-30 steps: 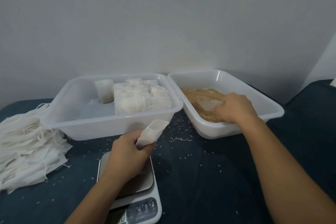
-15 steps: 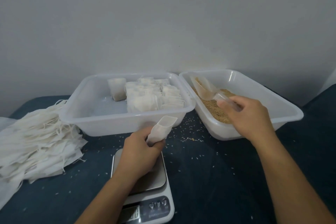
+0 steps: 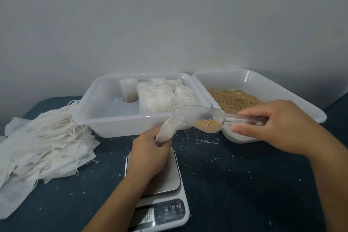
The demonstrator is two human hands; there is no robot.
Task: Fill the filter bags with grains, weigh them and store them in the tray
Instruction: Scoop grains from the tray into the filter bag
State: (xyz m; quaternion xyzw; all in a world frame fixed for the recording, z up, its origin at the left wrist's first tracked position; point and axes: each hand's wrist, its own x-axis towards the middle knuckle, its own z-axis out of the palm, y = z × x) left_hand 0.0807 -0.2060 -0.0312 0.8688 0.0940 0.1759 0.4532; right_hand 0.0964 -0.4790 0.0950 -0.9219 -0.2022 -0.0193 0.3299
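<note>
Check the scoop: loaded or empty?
Loaded, lightly. The clear scoop holds a small heap of grains near its handle end, tip at the bag.

Plain grey wall [image 3: 169, 24] behind; dark blue tabletop [image 3: 244, 184] (stray specks scattered).

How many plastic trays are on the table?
2. The left tray holds filled bags; the right tray, beside it, holds loose grain. Nothing suggests a hidden third.
</note>
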